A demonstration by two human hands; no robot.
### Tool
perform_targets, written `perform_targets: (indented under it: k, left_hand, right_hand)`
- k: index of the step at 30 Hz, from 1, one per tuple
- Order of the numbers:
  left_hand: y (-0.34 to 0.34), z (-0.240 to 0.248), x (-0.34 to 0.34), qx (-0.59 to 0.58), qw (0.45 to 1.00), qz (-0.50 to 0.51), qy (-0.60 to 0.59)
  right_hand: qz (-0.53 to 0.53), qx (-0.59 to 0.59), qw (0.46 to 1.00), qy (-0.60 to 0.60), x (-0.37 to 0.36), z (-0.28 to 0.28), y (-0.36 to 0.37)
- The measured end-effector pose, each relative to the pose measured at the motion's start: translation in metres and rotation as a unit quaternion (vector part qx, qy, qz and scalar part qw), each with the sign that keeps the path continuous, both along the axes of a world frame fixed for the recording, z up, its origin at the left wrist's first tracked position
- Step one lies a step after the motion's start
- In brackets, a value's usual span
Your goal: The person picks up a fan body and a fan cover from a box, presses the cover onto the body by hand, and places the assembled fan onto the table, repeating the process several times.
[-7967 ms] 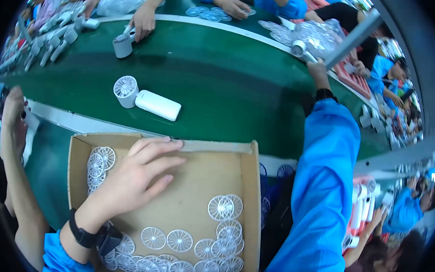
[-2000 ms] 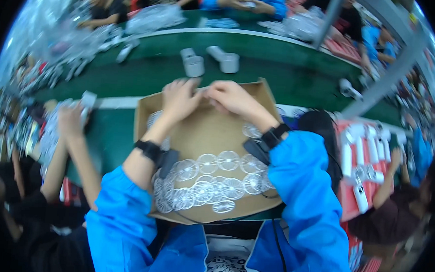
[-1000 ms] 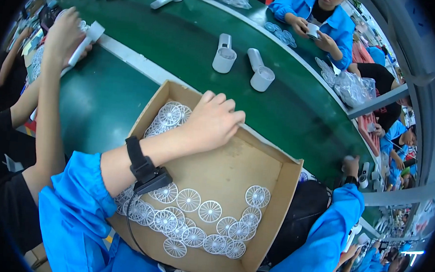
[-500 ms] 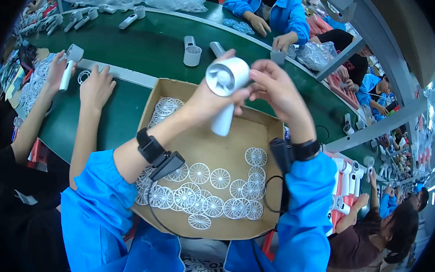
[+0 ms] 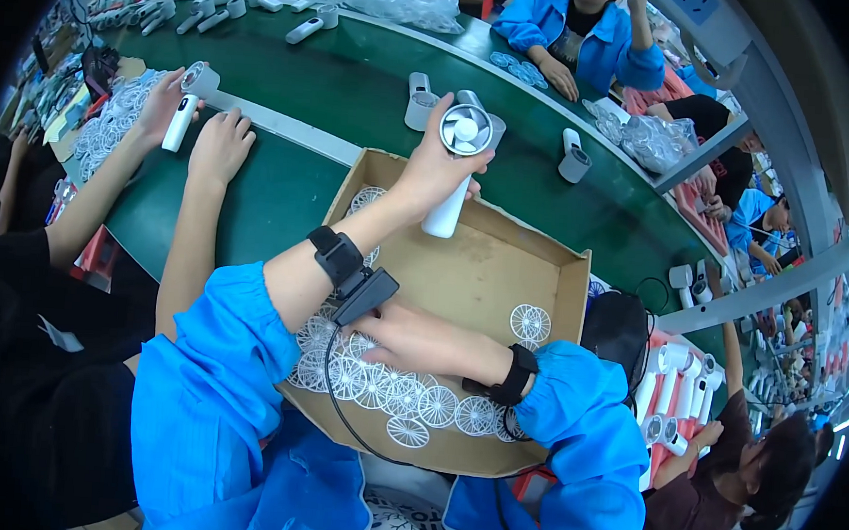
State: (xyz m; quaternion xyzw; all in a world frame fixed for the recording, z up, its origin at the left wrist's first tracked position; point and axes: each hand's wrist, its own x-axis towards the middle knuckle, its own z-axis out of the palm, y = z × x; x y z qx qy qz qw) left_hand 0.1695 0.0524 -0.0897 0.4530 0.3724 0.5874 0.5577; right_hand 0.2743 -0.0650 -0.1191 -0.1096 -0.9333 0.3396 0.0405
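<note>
My left hand is closed round a white handheld fan, holding it upright over the far side of a cardboard box. The fan's round head faces me and its grey blades show. My right hand reaches across the box beneath my left forearm, thumb and fingers apart over a pile of white spoked fan grilles. A black device on my left wrist hides some of its fingers, and I see nothing held in them.
The shallow cardboard box sits before me at a green work surface. Several fans lie beyond it, including one fan at the right. A neighbour's hand rests at the left. A metal post crosses the right side.
My right hand has left the fan and come down into the box over the grilles. My left hand still holds the fan, its head now turned toward me. The view has shifted.
</note>
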Motion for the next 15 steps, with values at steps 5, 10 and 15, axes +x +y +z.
perform_targets:
  k: [5,10,15]
  left_hand:
    - [0.001,0.004,-0.002,-0.061,0.998,0.001,-0.022]
    - [-0.001,0.006,-0.003,-0.063,0.998,0.014,-0.012]
    - [-0.004,0.009,0.0,-0.08,0.996,0.001,-0.031]
  right_hand:
    - [-0.058,-0.082,0.992,-0.074,0.003,0.005,0.003]
    - [-0.048,-0.058,0.997,-0.011,0.005,-0.001,0.003]
    - [-0.051,-0.205,0.96,-0.187,0.004,0.034,0.031]
